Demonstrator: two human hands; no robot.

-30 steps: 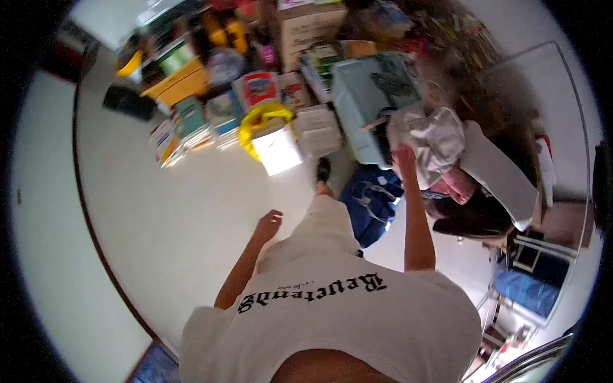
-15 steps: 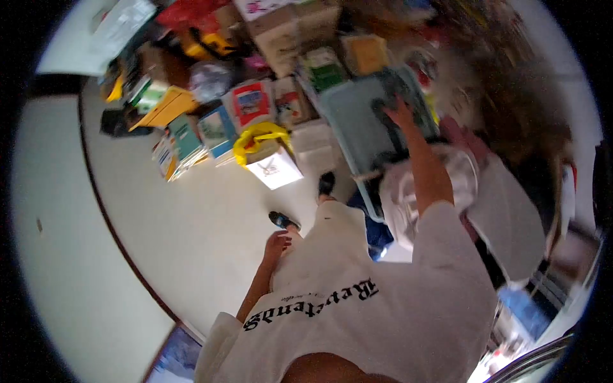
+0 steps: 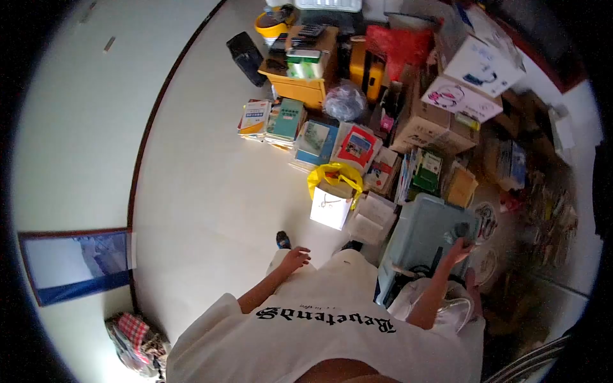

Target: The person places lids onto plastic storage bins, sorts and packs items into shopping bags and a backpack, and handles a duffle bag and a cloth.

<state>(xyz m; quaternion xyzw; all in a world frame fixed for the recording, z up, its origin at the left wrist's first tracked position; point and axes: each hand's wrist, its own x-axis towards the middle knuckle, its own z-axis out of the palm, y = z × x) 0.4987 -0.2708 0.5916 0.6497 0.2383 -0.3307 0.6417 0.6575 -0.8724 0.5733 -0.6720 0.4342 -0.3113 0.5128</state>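
My right hand (image 3: 456, 250) is over the grey-blue lidded plastic bin (image 3: 418, 223) on my right, fingers partly spread. A dark patch lies on the lid just beyond the fingertips; whether it is an object or a shadow I cannot make out. My forearm passes above a white drawstring bag (image 3: 415, 297) beside the bin's near end. Hanging in front of my left thigh, my left hand (image 3: 297, 258) is empty, its fingers loosely apart.
Beyond my feet stand a yellow bag with a white box (image 3: 331, 207) and several book stacks (image 3: 286, 120). Farther back are a wooden cabinet (image 3: 300, 89), a red bag (image 3: 399, 45) and cardboard boxes (image 3: 434, 124). A framed picture (image 3: 80, 262) is on the left.
The view has swung, so the room's things sit farther right and more of the left wall shows. My right hand stays over the bin lid; my left hand still hangs by my thigh.
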